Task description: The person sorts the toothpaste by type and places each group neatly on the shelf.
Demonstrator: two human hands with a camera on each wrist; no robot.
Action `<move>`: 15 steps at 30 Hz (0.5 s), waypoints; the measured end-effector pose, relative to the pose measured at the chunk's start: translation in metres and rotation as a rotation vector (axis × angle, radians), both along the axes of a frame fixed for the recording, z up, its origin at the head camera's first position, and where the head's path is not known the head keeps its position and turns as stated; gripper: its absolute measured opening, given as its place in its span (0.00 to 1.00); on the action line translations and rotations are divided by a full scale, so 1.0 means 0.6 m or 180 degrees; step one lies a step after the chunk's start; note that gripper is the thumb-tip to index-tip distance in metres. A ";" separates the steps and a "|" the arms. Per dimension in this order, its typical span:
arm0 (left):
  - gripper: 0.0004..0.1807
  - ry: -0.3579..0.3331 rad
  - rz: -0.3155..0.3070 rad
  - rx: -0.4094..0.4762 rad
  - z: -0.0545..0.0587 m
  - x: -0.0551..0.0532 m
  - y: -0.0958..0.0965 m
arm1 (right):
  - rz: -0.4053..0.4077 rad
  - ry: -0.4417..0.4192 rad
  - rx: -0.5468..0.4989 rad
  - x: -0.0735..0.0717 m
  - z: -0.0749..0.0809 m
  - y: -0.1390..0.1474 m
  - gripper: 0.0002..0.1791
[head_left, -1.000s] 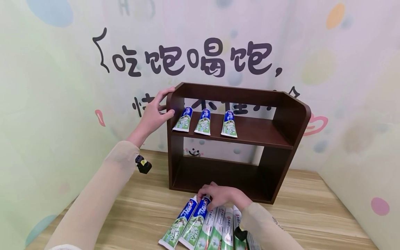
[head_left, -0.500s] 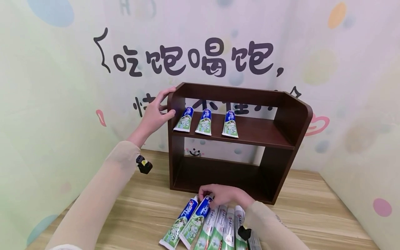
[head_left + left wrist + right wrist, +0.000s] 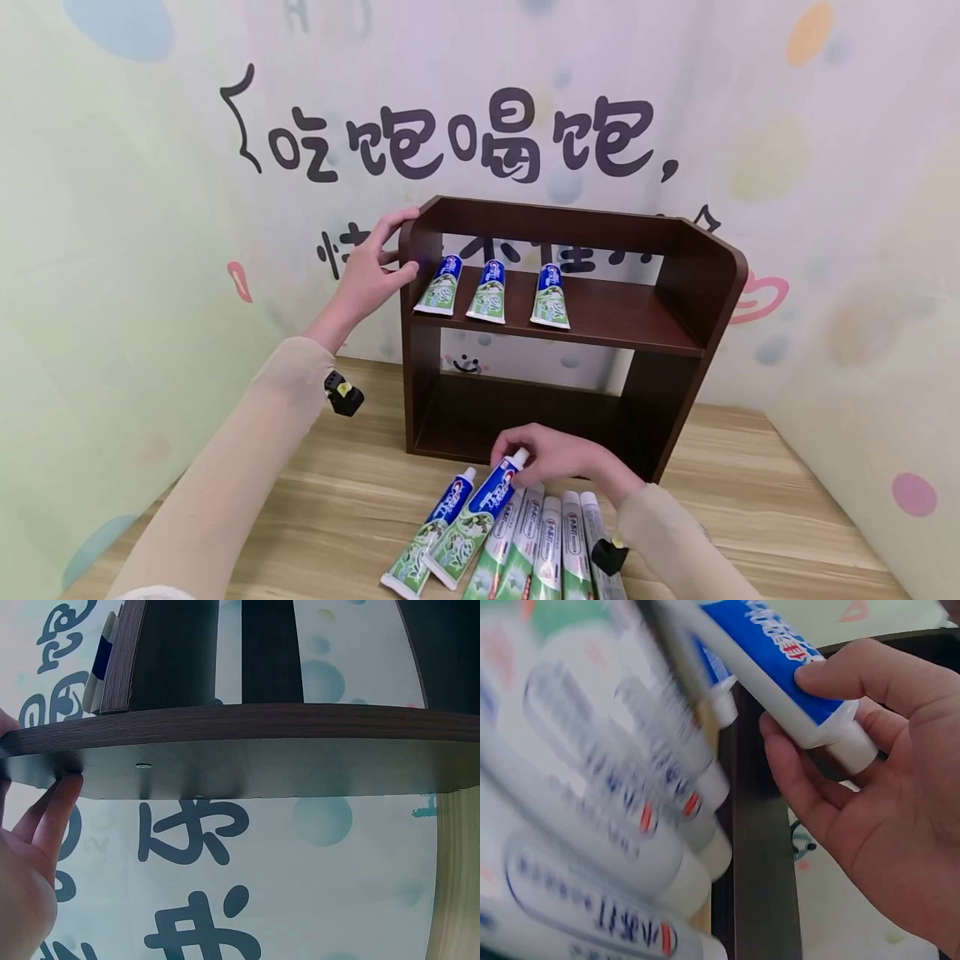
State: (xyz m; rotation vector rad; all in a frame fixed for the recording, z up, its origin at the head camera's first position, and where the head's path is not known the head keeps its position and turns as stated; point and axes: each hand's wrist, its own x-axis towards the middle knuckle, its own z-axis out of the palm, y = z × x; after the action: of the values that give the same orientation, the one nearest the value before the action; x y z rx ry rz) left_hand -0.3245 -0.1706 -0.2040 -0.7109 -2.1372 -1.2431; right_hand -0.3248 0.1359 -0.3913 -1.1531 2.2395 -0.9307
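- Pale wall point(image 3: 750, 108) with dark lettering and coloured dots behind; wood-grain table point(image 3: 315, 492) below.
- Dark brown shelf point(image 3: 555, 221) stands on table near wall: two levels, open front, part-open back, angled top corners.
- Held tube point(image 3: 472, 525): toothpaste, blue at cap end, green toward tail, leafy print, white cap, flat wide tail. Over table in front of shelf, slanted, cap end up and away from the person. Can't tell if tail touches table.
- Right hand point(image 3: 555, 458) pinches it near the cap, thumb on the blue label, fingers underneath.
- Left hand point(image 3: 367, 275) grips shelf's left side panel by its upper front edge. Hands well apart.
- Matching tube point(image 3: 431, 537) lies just left of held one; held tube's tail overlaps it in head view.
- Five white-and-green tubes point(image 3: 551, 542) lie side by side to the right, tight on that side.
- Three blue-green tubes point(image 3: 491, 292) on upper level, tails at front edge. Wider gap between second and third; board runs on from third to right panel.
- Lower level's front edge sits just beyond right hand. Table wood shows left of the tubes.
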 end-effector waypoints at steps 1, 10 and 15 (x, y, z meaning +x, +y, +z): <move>0.33 -0.0002 0.0004 -0.0007 0.000 0.001 0.000 | -0.0027 -0.0031 -0.0064 0.002 0.002 0.003 0.14; 0.33 0.0009 0.0014 -0.0002 -0.001 -0.001 -0.001 | -0.0329 -0.0290 -0.0726 0.019 0.011 0.013 0.16; 0.33 -0.0002 0.0009 0.0000 0.000 0.001 -0.001 | -0.0638 -0.0318 -0.1050 0.031 0.026 0.012 0.18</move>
State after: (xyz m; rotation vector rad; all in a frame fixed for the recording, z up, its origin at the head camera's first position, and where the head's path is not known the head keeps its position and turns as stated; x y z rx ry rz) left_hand -0.3242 -0.1713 -0.2041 -0.7075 -2.1380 -1.2419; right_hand -0.3063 0.1429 -0.3754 -0.9982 2.2041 -1.4496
